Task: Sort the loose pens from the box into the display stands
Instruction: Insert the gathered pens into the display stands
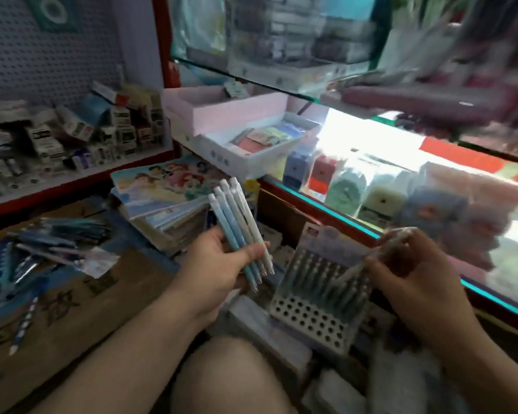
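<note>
A person sorting stock in a stationery shop: the left hand (219, 265), at centre, has its fingers and thumb wrapped round a bundle of pale blue and white plastic pens (237, 216), which fan up and away from the palm with their tips pointing down and near. To the right, the right hand (413, 264) pinches a single pale pen (352, 271) between its curled fingers, the pen slanting down to the left over a white plastic display stand (311, 318) with a perforated top. The pen is blurred, so whether its tip sits in a hole cannot be told.

The stand sits between the two hands, slightly nearer the right one. Its far rows are already filled with upright pale pens (320, 270); the near rows of holes are open.

At far left a heap of dark blue pens (51, 243) lies on flattened brown cardboard (72, 309) printed with dark characters. Beyond the left hand is a stack of notebooks with a cartoon cover (162, 198). A lit glass counter (326, 206) runs along the right, with a pale pink cardboard box (222, 115) on top at its far end. A grey pegboard (42, 61) fills the far left wall. The person's bare knee (231, 380) shows at the near edge.
</note>
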`<state>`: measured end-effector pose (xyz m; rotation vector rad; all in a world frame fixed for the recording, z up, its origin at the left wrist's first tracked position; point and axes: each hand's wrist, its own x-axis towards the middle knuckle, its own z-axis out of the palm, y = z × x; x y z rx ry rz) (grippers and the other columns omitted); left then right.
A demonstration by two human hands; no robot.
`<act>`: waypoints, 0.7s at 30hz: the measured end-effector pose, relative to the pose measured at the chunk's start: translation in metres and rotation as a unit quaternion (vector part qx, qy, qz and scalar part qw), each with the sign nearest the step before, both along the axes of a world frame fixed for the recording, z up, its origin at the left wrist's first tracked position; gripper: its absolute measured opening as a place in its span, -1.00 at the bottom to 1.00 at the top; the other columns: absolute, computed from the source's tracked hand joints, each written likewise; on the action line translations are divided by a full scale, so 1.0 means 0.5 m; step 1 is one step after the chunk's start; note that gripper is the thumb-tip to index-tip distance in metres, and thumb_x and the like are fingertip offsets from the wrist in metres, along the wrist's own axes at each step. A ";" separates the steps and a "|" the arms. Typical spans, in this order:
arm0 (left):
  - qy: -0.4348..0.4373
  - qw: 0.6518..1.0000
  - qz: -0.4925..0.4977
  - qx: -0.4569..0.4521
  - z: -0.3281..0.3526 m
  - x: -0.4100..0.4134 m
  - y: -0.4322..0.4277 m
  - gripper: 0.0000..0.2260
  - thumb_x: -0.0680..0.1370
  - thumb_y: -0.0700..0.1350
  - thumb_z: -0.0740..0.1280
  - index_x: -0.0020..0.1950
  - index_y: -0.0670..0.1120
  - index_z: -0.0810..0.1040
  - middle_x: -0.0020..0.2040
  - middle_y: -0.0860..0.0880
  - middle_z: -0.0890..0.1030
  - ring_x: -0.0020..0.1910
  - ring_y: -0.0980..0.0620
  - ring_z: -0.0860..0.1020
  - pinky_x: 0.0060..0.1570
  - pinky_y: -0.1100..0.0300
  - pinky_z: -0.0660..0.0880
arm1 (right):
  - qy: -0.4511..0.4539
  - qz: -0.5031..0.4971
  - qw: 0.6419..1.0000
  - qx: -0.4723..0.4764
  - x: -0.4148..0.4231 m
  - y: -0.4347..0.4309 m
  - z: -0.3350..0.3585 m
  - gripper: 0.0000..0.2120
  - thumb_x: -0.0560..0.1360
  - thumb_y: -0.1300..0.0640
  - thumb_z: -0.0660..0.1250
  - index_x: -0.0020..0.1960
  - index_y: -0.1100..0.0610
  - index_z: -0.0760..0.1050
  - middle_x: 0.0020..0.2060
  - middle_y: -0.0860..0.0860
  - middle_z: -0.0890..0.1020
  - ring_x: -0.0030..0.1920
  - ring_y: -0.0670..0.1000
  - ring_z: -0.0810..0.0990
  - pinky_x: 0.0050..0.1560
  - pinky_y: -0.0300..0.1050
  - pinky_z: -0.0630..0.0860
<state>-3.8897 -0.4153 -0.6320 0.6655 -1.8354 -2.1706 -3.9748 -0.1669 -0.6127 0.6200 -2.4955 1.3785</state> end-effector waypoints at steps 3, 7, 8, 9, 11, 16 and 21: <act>-0.012 1.000 -0.017 0.006 -0.015 -0.049 0.055 -0.79 0.52 -0.25 0.47 0.13 -0.08 0.62 -0.02 -0.11 0.74 0.01 -0.13 0.71 -0.04 -0.10 0.67 | 0.000 -0.030 0.999 0.012 -0.015 0.065 -0.029 -0.82 0.50 0.27 0.44 -0.11 0.03 0.50 -0.24 -0.09 0.64 -0.20 -0.04 0.61 -0.19 -0.16 0.49; -0.050 0.998 -0.024 0.012 -0.052 -0.091 0.087 -0.75 0.50 -0.19 0.51 0.13 0.03 0.62 0.01 -0.04 0.74 0.04 -0.09 0.70 0.04 -0.15 0.65 | -0.016 -0.013 1.000 0.012 -0.025 0.081 -0.064 -0.85 0.58 0.21 0.35 -0.13 0.02 0.52 -0.24 -0.06 0.62 -0.20 -0.07 0.58 -0.19 -0.29 0.46; -0.058 0.998 -0.022 0.010 -0.063 -0.096 0.089 -0.75 0.51 -0.19 0.50 0.12 0.05 0.62 0.01 -0.03 0.73 0.05 -0.10 0.70 0.05 -0.16 0.65 | -0.016 -0.006 1.000 0.020 -0.026 0.077 -0.072 -0.84 0.58 0.21 0.36 -0.15 0.03 0.52 -0.27 -0.03 0.61 -0.21 -0.09 0.56 -0.22 -0.35 0.43; -0.064 0.998 -0.019 0.008 -0.073 -0.099 0.090 -0.76 0.51 -0.20 0.50 0.11 0.05 0.62 0.02 -0.04 0.73 0.05 -0.10 0.69 0.06 -0.18 0.64 | -0.021 0.000 0.999 0.031 -0.028 0.071 -0.080 -0.83 0.58 0.21 0.37 -0.16 0.03 0.53 -0.28 -0.03 0.60 -0.23 -0.13 0.55 -0.24 -0.38 0.40; -0.074 0.997 -0.007 0.000 -0.094 -0.101 0.085 -0.77 0.51 -0.24 0.49 0.07 0.03 0.61 0.02 -0.07 0.72 0.05 -0.13 0.68 0.08 -0.20 0.63 | -0.046 0.017 0.998 0.048 -0.032 0.052 -0.097 -0.83 0.58 0.19 0.39 -0.15 -0.02 0.54 -0.24 -0.09 0.61 -0.22 -0.21 0.55 -0.23 -0.40 0.40; -0.126 0.990 -0.055 -0.015 -0.124 -0.091 0.054 -0.73 0.52 -0.25 0.47 0.18 -0.05 0.58 0.07 -0.09 0.70 0.08 -0.11 0.68 0.10 -0.16 0.64 | -0.053 0.048 0.989 0.127 -0.039 -0.028 -0.130 -0.87 0.58 0.12 0.38 -0.02 -0.11 0.52 -0.14 -0.24 0.58 -0.12 -0.28 0.56 -0.14 -0.41 0.45; -0.154 0.983 -0.090 -0.041 -0.148 -0.079 0.021 -0.64 0.50 -0.21 0.50 0.27 -0.03 0.58 0.08 -0.05 0.72 0.06 -0.05 0.70 0.08 -0.09 0.65 | -0.079 0.046 0.982 0.167 -0.054 -0.090 -0.159 -0.89 0.60 0.10 0.35 0.11 -0.03 0.56 -0.03 -0.13 0.62 -0.03 -0.15 0.59 0.07 -0.17 0.56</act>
